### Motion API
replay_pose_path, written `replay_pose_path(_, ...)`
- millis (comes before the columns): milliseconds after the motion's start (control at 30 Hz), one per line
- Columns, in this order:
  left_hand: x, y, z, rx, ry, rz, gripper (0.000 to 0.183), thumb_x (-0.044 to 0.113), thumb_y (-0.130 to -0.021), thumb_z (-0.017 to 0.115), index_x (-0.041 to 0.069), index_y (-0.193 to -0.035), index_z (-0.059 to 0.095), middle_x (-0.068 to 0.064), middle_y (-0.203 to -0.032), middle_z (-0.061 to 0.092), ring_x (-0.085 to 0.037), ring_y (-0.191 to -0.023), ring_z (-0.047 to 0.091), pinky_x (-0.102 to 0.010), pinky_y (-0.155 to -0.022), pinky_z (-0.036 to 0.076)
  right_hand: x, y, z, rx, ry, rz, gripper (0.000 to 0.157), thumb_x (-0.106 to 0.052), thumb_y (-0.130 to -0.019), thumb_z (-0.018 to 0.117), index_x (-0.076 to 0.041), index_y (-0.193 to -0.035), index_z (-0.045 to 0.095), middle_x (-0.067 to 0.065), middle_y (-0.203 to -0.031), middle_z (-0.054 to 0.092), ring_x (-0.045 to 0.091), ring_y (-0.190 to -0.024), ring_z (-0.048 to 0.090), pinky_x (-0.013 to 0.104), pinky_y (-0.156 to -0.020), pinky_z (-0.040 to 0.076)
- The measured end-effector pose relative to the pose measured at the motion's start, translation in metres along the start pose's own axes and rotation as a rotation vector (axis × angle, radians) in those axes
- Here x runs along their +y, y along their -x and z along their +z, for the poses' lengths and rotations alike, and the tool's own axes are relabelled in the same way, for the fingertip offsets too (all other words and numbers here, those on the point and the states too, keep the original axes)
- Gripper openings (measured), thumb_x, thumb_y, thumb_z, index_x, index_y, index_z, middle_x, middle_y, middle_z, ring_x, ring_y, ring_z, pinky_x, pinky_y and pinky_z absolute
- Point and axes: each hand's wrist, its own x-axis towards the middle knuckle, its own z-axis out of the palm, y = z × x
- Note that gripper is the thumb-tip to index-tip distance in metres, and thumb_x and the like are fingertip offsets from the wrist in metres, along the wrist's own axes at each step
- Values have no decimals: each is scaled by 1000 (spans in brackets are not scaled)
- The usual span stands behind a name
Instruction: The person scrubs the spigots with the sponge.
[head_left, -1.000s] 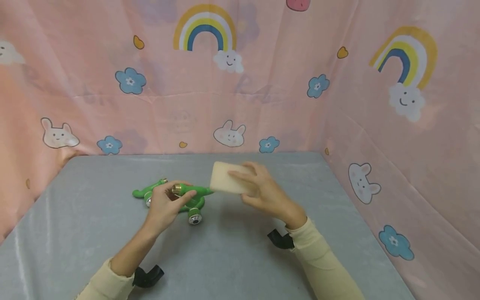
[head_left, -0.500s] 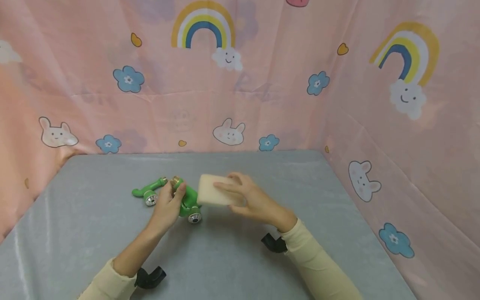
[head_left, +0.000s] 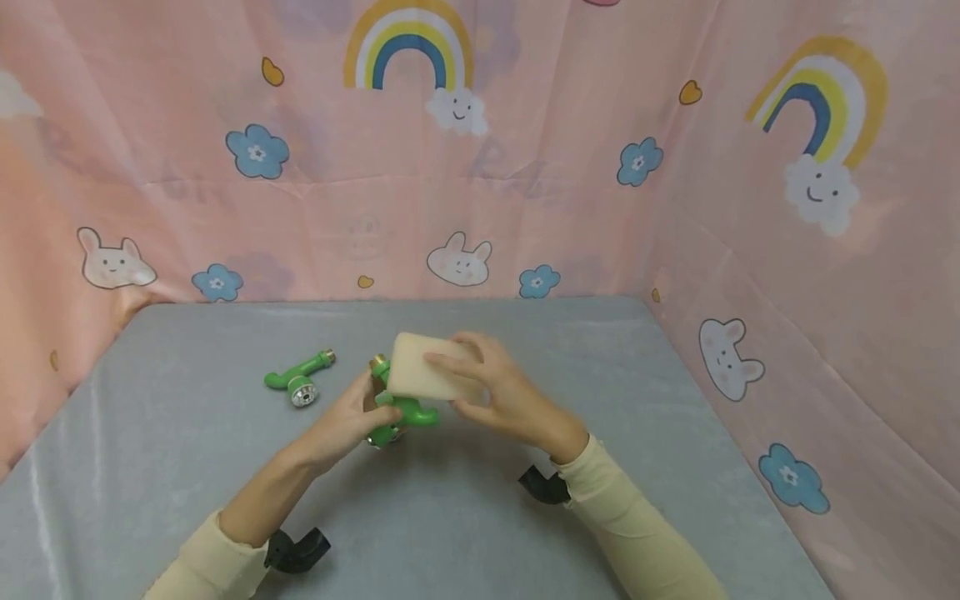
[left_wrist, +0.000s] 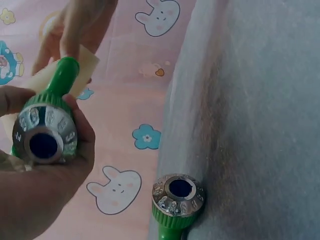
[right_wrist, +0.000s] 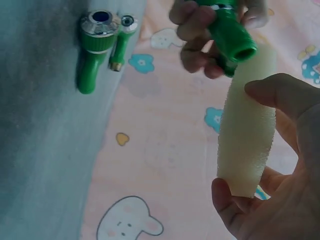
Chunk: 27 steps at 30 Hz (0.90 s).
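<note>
My left hand [head_left: 341, 429] grips a green tap [head_left: 422, 414] with a brass threaded end and a silver ring-like face, seen close in the left wrist view. A thick cream sponge [head_left: 408, 367] is in my right hand [head_left: 517, 404], pinched between thumb and spread fingers. The sponge lies against the tap's body in the head view and hides its middle. In the right wrist view the spout [right_wrist: 240, 47] points at the sponge's upper part. A second green tap [right_wrist: 92, 65] lies on the table below my left hand, mostly hidden in the head view.
Another green tap [head_left: 300, 379] lies farther left on the grey cloth-covered table [head_left: 187, 433]. Pink patterned curtains [head_left: 540, 117] stand along the back and sides. Black curved pieces [head_left: 298, 550] stick out from both sleeves.
My left hand has turned the tap, its brass end swinging from the left to upright, and shifted slightly right. My right hand has brought the sponge left onto the tap.
</note>
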Motion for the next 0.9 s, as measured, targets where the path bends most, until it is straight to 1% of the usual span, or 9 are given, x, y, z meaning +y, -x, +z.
replay_pose_path(67,-1,0,-1,-18,4,16,71,13,-101,56,8,-159,16,-30,-151,36,-27,-118,63,-35,-95,57,2,0,0,-15,-14,27,62,-4,-88,75,-21,-144,57,18,-146,45,38,-131,44,47,-95,53)
replay_pose_path(167,-3,-1,-4,33,-30,20,61,16,-101,59,0,-154,32,-29,-150,44,-29,-124,62,-36,-102,51,8,2,-5,-33,-33,89,62,-1,-87,74,-21,-143,58,19,-149,42,39,-132,43,46,-93,54)
replay_pose_path(333,-5,-3,-8,121,-76,41,46,13,-100,60,-6,-141,52,-29,-138,55,-18,-103,71,-31,-97,54,13,5,-17,-19,-55,142,61,-4,-87,71,-22,-144,58,17,-150,41,38,-132,41,46,-94,52)
replay_pose_path(400,-5,-4,-7,132,-126,70,40,12,-99,62,-5,-135,59,-26,-131,61,-15,-99,71,-28,-92,55,10,4,-18,29,-55,107,60,-7,-87,72,-22,-143,59,16,-147,44,36,-130,42,49,-97,49)
replay_pose_path(533,-7,-6,-1,117,-223,107,34,11,-96,66,-3,-127,65,-23,-120,68,-18,-86,69,-29,-74,59,2,-1,-11,93,-12,-9,58,-13,-87,74,-22,-142,59,14,-144,48,32,-130,45,51,-101,48)
replay_pose_path(600,-7,-6,1,108,-220,103,35,10,-95,67,-5,-126,65,-24,-115,70,-16,-73,67,-30,-61,58,1,-2,-7,78,9,-35,58,-13,-88,74,-22,-144,58,15,-145,47,33,-130,45,50,-100,50)
replay_pose_path(700,-7,-5,2,112,-185,88,38,8,-95,66,-7,-129,63,-25,-104,71,-12,-58,60,-31,-51,55,4,-3,-5,24,-9,5,59,-9,-89,73,-21,-145,57,16,-147,44,35,-132,43,49,-99,51)
replay_pose_path(767,-7,-5,2,120,-188,73,39,11,-97,64,-8,-132,61,-25,-105,72,-9,-56,58,-29,-51,54,9,-1,-9,-2,-28,65,60,-6,-89,72,-20,-145,57,18,-148,43,37,-133,42,50,-99,50)
replay_pose_path(900,-6,-4,-1,116,-219,34,46,21,-105,56,-6,-141,52,-25,-128,66,-10,-82,67,-21,-73,56,16,4,-19,-7,-37,165,60,-3,-88,71,-20,-144,58,19,-148,43,39,-132,41,53,-98,48)
